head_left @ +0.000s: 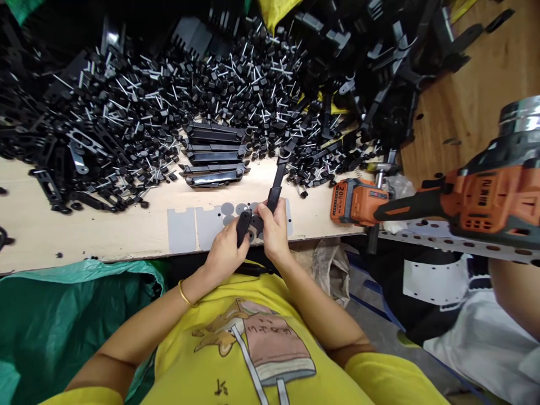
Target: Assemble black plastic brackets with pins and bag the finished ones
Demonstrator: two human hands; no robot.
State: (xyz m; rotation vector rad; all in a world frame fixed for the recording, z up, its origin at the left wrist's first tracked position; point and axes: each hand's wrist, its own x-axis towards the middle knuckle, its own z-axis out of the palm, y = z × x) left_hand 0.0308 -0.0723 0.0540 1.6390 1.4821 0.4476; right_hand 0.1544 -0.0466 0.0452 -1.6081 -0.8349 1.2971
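Note:
My left hand (226, 247) is closed round a short black plastic piece (243, 227) with a rounded upper end. Beside it, my right hand (274, 228) grips a longer black bar (277, 181) that points up and away, its far end near the pile of parts. The two pieces are apart, both above the front edge of the table. Under and around my hands lie flat grey plates (182, 229) and grey discs (228, 208). Beyond them, several black assembled bars (215, 169) lie stacked in a row.
A large heap of black knobs with metal pins (236, 84) covers the table's back. An orange cordless power tool (485, 194) lies at the right. A green bag (76, 315) hangs at the front left. Another person's arm (515, 292) shows at the right edge.

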